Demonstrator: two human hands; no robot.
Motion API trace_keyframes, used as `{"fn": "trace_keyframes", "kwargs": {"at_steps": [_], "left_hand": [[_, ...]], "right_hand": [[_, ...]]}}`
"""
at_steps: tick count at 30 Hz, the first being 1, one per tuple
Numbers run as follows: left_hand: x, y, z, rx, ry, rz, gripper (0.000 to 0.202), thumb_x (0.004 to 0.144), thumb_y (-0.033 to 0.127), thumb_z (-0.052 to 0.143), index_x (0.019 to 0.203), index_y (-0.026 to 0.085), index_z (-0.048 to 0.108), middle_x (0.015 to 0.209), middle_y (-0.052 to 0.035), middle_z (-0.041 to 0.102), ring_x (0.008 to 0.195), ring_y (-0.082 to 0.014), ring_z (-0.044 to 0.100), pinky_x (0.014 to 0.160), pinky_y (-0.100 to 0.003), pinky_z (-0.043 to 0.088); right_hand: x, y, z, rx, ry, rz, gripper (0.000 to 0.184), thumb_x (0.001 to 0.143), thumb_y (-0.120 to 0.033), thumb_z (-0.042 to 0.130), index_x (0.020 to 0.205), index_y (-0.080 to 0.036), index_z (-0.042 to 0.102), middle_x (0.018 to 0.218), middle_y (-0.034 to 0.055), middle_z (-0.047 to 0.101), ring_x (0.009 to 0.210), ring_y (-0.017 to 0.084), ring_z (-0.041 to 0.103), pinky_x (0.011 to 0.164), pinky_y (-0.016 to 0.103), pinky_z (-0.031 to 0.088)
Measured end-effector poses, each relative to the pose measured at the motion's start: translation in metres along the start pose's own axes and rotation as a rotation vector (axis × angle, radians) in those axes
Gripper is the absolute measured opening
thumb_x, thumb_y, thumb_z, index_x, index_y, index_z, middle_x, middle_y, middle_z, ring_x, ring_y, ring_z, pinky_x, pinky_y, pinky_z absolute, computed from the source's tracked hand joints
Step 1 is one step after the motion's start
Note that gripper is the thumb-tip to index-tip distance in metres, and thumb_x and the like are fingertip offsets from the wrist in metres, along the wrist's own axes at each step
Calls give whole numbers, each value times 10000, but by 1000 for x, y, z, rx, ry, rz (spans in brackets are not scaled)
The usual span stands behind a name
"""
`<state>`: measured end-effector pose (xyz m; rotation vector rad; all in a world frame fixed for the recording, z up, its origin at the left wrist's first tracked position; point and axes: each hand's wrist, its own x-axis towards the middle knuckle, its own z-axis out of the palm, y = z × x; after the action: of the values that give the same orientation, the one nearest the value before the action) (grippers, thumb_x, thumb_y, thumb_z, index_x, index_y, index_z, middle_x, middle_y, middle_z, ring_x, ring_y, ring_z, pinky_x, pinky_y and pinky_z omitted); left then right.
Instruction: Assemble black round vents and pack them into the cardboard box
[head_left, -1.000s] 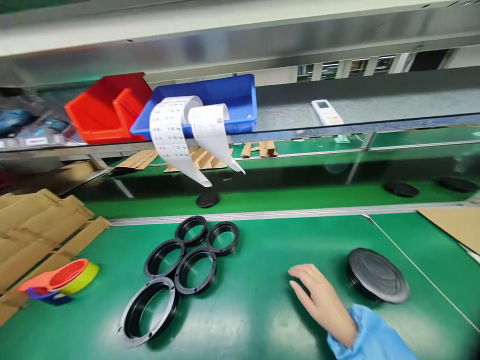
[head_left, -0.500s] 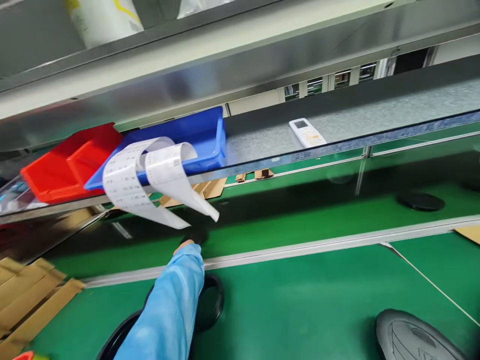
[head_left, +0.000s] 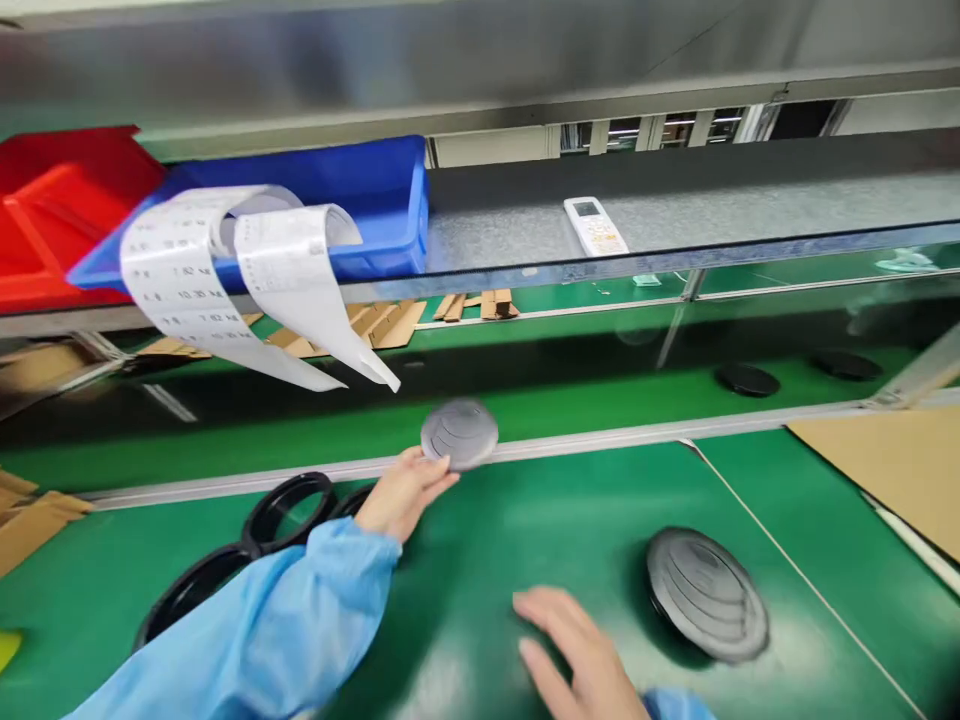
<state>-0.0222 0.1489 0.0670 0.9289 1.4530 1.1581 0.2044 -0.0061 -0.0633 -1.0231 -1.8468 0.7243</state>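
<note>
My left hand (head_left: 405, 490), in a light blue sleeve, grips the edge of a small grey ribbed round cap (head_left: 460, 434) and holds it just above the green table near the metal rail. My right hand (head_left: 574, 655) lies low at the bottom, fingers stretched out flat over the green mat, holding nothing. To its right a larger dark ribbed round cover (head_left: 706, 593) rests on the mat. Black plastic rings (head_left: 289, 508) lie behind my left forearm, partly hidden by the sleeve.
A shelf above carries a blue bin (head_left: 360, 205) with paper strips (head_left: 225, 290) hanging down, a red bin (head_left: 52, 220) and a white remote (head_left: 595, 225). More dark caps (head_left: 746, 379) sit on the far green belt. Cardboard (head_left: 892, 465) lies at right, and cardboard pieces (head_left: 30, 510) at left.
My left hand has pulled back from the far belt with the small grey cap in it. My right hand has come back into view at the bottom. The view has tilted down.
</note>
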Motion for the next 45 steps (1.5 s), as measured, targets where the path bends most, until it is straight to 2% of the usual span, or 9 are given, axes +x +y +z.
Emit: {"fn": "trace_keyframes", "kwargs": {"at_steps": [4, 8, 11, 14, 20, 23, 29, 35, 45], "left_hand": [[-104, -42, 22, -174, -303, -215, 423, 745, 119, 845, 1078, 197, 595, 1038, -94, 689, 995, -221, 688, 910, -336, 599], [-147, -71, 28, -327, -429, -231, 516, 715, 427, 893, 1110, 237, 619, 1188, -70, 658, 1140, -255, 631, 940, -343, 574], [-151, -84, 35, -599, -451, -430, 520, 882, 662, 627, 1131, 206, 655, 1251, -89, 650, 1248, -304, 570, 1022, -434, 530], [-150, -91, 41, -810, -484, -583, 580, 993, 643, 395, 1195, 171, 665, 1214, -113, 680, 1245, -311, 578, 1081, -487, 473], [-146, -109, 36, -970, -689, -479, 620, 1037, 577, 319, 1152, 128, 730, 1147, -127, 714, 1218, -289, 602, 1156, -454, 383], [-143, -115, 32, -1001, -705, -488, 654, 1027, 612, 294, 1126, 150, 746, 1146, -118, 716, 1194, -273, 620, 1160, -435, 375], [-146, -113, 34, -1065, -616, -509, 684, 995, 663, 249, 1298, 205, 657, 1276, -125, 657, 1287, -274, 554, 1172, -470, 345], [-144, -106, 33, -1086, -525, -578, 776, 970, 702, 234, 1120, 125, 730, 1266, -168, 651, 1300, -320, 535, 1182, -502, 322], [-137, -108, 30, -1083, -482, -585, 688, 969, 678, 376, 1210, 119, 699, 1308, -211, 617, 1283, -385, 538, 1136, -608, 351]], "right_hand": [[25, -26, -25, 535, 293, 248, 566, 1012, -452, 541, 1496, -235, 345, 1474, 122, 435, 1272, 229, 534, 1036, 360, 534], [25, -41, -33, 730, 402, 344, 558, 919, -494, 685, 1350, -187, 508, 1379, 107, 541, 1308, 268, 501, 1172, 448, 401], [10, -48, -24, 811, 325, 394, 535, 897, -501, 707, 1296, -185, 541, 1326, 103, 579, 1271, 285, 528, 1160, 478, 408], [-7, -51, -14, 735, 302, 363, 541, 933, -480, 666, 1354, -190, 490, 1371, 114, 540, 1299, 275, 503, 1152, 465, 421], [-19, -53, -19, -240, 420, 95, 402, 1028, -418, 517, 1418, -322, 533, 1461, 89, 365, 1352, 307, 356, 1132, 549, 374], [-15, -50, -21, -449, 347, 3, 346, 1054, -424, 426, 1311, -319, 633, 1482, 67, 327, 1366, 332, 280, 1136, 586, 324], [-2, -37, -14, -233, 204, 74, 539, 1077, -520, 223, 1184, -275, 692, 1460, 48, 386, 1383, 305, 245, 1158, 556, 283], [5, -37, -11, -107, 202, 121, 554, 1081, -537, 225, 1165, -264, 699, 1442, 53, 422, 1376, 281, 275, 1164, 517, 282], [-1, -29, -14, 23, 232, 105, 556, 1088, -540, 184, 1291, -303, 644, 1304, 58, 551, 1343, 253, 357, 1127, 470, 310]]}}
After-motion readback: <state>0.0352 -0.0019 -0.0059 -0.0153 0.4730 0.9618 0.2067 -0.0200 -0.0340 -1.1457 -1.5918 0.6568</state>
